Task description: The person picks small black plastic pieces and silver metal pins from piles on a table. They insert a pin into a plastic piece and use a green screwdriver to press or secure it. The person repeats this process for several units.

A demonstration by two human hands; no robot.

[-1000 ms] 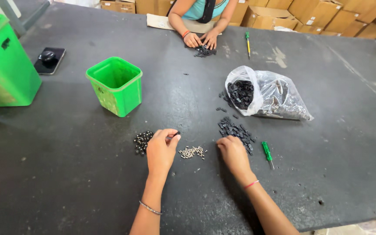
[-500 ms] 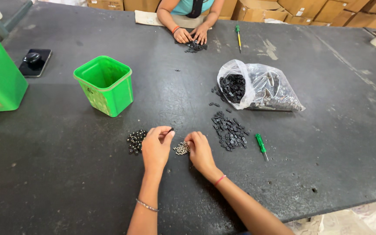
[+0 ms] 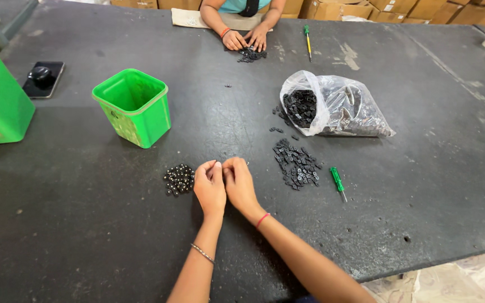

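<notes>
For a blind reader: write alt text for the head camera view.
A person's left hand and right hand meet fingertip to fingertip over a dark table, between a pile of shiny black beads and a pile of flat black parts. A green bin stands behind; a co-worker's hands work opposite.

Assembly workshop: dark worktable, stacked cardboard boxes, bagged black parts

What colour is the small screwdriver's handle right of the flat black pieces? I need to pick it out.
Green; the small screwdriver shows in the head view.
</notes>
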